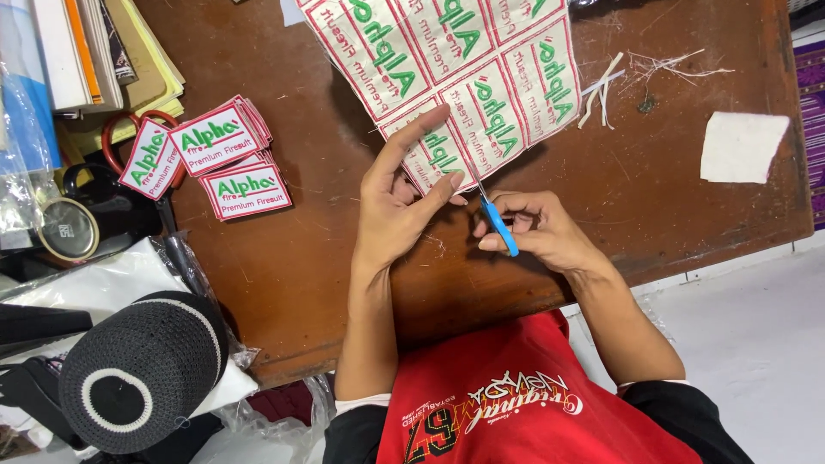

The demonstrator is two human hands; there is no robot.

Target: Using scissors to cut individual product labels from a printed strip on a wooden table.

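Brown wooden table [344, 283]: left hand [400, 202] pinches the sheet of patches [455, 69], right hand [537, 230] grips blue-handled scissors [498, 222]; cut patches [225, 159] piled left, scrap threads [640, 73] right.

To my left lie stacked cut patches [225, 159], a black knitted cap [137, 369] and piled books [94, 47].

Left hand [397, 202] pinches with fingers extended; right hand [540, 230] curls closed.
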